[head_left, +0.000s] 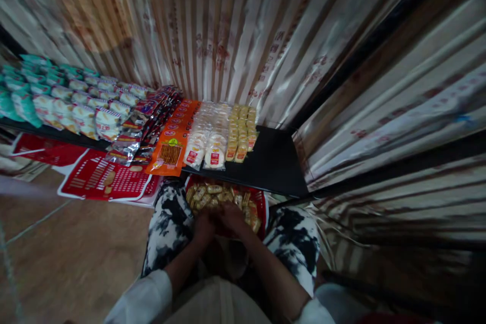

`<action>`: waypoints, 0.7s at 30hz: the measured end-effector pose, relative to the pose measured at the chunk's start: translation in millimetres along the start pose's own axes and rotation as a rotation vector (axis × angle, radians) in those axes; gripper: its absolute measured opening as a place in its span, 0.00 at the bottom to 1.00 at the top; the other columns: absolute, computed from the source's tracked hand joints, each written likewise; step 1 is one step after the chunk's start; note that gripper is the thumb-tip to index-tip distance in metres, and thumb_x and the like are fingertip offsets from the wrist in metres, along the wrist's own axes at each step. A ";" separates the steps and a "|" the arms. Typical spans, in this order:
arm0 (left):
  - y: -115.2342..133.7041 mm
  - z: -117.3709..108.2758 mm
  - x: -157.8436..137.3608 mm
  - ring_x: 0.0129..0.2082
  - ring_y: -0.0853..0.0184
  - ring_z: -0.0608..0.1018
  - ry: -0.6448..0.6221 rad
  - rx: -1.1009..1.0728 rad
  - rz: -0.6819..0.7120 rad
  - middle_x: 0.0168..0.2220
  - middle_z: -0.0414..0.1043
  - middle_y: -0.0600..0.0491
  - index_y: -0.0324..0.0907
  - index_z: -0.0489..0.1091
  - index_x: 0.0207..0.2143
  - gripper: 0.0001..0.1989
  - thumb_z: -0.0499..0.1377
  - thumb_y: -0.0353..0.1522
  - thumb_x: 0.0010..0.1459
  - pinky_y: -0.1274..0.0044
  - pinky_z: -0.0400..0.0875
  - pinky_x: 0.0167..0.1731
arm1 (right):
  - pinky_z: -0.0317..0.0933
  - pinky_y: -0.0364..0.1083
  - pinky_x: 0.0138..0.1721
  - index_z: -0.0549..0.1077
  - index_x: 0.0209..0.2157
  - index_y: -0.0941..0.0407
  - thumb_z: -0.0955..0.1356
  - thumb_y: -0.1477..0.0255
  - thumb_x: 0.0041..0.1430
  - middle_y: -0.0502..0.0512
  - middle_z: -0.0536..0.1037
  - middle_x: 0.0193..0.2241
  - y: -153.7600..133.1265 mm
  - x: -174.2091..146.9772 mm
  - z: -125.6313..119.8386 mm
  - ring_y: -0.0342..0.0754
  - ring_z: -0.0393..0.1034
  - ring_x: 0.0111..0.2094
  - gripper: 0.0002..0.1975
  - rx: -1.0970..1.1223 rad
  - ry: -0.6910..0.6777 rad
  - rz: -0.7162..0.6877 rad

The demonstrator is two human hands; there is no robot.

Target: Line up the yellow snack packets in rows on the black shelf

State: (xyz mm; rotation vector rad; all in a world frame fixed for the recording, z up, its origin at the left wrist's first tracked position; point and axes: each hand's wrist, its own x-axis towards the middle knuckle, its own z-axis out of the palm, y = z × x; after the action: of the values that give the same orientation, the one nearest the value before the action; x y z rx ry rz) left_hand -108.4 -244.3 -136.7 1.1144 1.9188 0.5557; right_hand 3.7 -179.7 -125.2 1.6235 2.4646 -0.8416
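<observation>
A red basket (pixel 261 203) between my knees holds many small yellow-wrapped snack packets (pixel 214 189). Both of my hands reach into it from the near side, close together. My left hand (pixel 205 223) rests over the packets at the basket's near left. Beside it, my right hand (pixel 231 215) touches packets near the middle. The fingers of both hands point down and are dim and blurred, so what they hold does not show. Above the basket, a row of similar yellow packets (pixel 241 134) stands on a black shelf (pixel 273 162).
Left of the yellow packets, the shelf carries white-wrapped round crackers (pixel 216 149), orange snack bags (pixel 170 147), dark shiny bags (pixel 146 121), white packets (pixel 108 122) and green packets (pixel 26 104). More red baskets (pixel 102 177) sit below. A corrugated wall (pixel 228 25) stands behind, with a dark post (pixel 341 66) at right.
</observation>
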 end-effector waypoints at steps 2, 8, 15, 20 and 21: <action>-0.4 1.9 1.0 0.52 0.64 0.69 -0.012 0.038 0.024 0.50 0.69 0.42 0.34 0.64 0.51 0.23 0.49 0.21 0.52 0.76 0.58 0.54 | 0.58 0.46 0.48 0.70 0.48 0.59 0.63 0.74 0.53 0.62 0.74 0.46 7.0 -1.0 4.2 0.51 0.68 0.48 0.19 0.090 -0.012 -0.024; 1.4 -0.4 7.1 0.50 0.61 0.71 0.073 -0.035 0.026 0.48 0.71 0.41 0.33 0.68 0.47 0.20 0.50 0.21 0.51 0.73 0.61 0.52 | 0.62 0.48 0.44 0.76 0.36 0.56 0.65 0.79 0.47 0.57 0.79 0.37 20.7 1.7 9.7 0.50 0.72 0.40 0.14 0.367 0.188 -0.007; -0.3 -5.5 12.1 0.46 0.62 0.74 0.198 -0.269 0.063 0.45 0.73 0.44 0.36 0.68 0.46 0.18 0.50 0.27 0.53 0.70 0.65 0.50 | 0.65 0.45 0.32 0.75 0.36 0.55 0.65 0.73 0.49 0.49 0.78 0.26 27.3 -3.7 -15.1 0.46 0.72 0.28 0.11 0.841 0.169 0.014; 17.9 -15.6 9.9 0.40 0.62 0.76 0.187 -0.353 0.164 0.38 0.75 0.46 0.36 0.70 0.42 0.17 0.50 0.35 0.54 0.70 0.69 0.44 | 0.65 0.42 0.27 0.73 0.30 0.56 0.70 0.70 0.43 0.48 0.76 0.23 27.7 -8.3 -28.7 0.44 0.71 0.25 0.09 1.087 0.238 0.077; 23.7 -19.1 8.1 0.39 0.62 0.76 0.182 -0.372 0.173 0.37 0.75 0.47 0.36 0.70 0.42 0.17 0.51 0.36 0.53 0.70 0.69 0.43 | 0.64 0.42 0.27 0.72 0.29 0.56 0.70 0.68 0.42 0.48 0.76 0.22 27.5 -9.9 -31.0 0.43 0.70 0.25 0.10 1.127 0.249 0.080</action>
State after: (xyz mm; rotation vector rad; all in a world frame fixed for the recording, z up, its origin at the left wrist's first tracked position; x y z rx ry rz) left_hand -114.6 -224.7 -113.0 1.0162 1.7800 1.0944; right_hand 39.1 -165.0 -106.5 2.1301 2.0725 -2.4088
